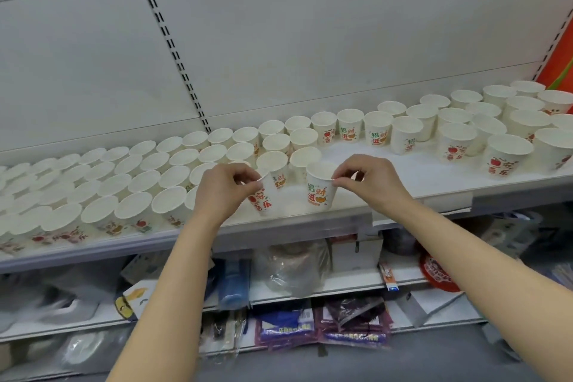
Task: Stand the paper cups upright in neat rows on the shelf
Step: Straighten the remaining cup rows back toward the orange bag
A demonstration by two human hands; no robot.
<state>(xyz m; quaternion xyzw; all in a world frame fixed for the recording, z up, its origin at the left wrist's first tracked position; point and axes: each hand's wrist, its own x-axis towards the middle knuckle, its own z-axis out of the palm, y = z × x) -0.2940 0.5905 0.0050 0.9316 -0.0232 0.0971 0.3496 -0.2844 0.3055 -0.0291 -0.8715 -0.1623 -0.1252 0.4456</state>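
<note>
Both hands are at the front of the white shelf [418,175], each pinching a paper cup by its rim. The left hand [224,192] holds a tilted cup [263,200] just off the packed rows of upright cups [102,192] on the left. The right hand [370,180] grips a cup with orange and green print [319,189], standing upright near the shelf's front edge. Looser cups [459,136] stand to the right.

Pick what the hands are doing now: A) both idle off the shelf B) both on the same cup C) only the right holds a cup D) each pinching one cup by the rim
D: the left hand pinches the rim of a tilted cup, the right hand the rim of another cup.
</note>
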